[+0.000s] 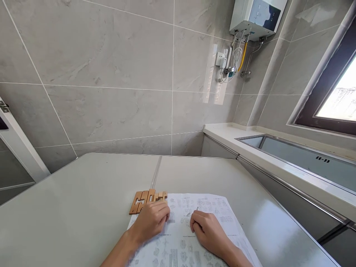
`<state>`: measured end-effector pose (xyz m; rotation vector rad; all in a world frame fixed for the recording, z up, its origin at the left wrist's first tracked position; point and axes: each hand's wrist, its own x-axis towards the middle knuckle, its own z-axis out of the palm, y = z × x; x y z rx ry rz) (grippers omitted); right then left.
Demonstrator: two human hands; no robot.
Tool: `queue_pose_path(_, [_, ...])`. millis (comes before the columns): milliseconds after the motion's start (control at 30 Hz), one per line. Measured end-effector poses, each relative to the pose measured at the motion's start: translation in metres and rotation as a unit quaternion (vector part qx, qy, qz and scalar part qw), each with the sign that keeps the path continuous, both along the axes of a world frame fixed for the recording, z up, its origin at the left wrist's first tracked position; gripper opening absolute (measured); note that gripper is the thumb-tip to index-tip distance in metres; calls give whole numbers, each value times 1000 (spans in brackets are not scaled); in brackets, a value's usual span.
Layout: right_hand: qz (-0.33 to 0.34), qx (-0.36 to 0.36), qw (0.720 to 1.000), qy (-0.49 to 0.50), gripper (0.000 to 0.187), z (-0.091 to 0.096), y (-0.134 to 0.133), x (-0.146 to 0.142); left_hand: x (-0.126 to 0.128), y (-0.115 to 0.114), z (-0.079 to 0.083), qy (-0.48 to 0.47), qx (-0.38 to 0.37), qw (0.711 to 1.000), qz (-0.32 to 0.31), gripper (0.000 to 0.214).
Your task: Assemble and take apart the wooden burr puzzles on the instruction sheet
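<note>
My left hand [154, 218] rests on the printed sheet [180, 239], its fingers curled under in a loose fist. Just beyond its knuckles lie several flat wooden pieces with notches and slots [139, 200], side by side at the sheet's upper left corner. The hand covers the near part of some of them. My right hand [208, 230] lies on the right half of the sheet, also closed in a fist. Nothing shows in either hand. Small drawings and short lines of print fill the paper; they are too faint to read.
Under the sheet is a light table [83, 207] with a seam across it. To the right runs a counter [222, 130] with an inset sink [294, 155]. A water heater [256, 18] with hoses hangs on the tiled wall. A white door frame [25, 144] stands at left.
</note>
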<state>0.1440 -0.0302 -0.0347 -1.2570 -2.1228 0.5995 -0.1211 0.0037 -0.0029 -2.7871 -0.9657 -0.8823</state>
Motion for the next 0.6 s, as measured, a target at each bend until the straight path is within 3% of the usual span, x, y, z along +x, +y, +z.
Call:
queue_pose_path(233, [-4,-8,1000,1,29,2,-1,-1,-45,14,23,-23,-31,995,94,12])
queue_pose_path(467, [-2,-11,1000,-2,30,0,0,-2,-86,25,12,-14,-188,971,150,105])
queue_pose_path(600, [0,-11,1000,-1,29,-1,1,-1,-88,26,5,-31,-245,957,152,115])
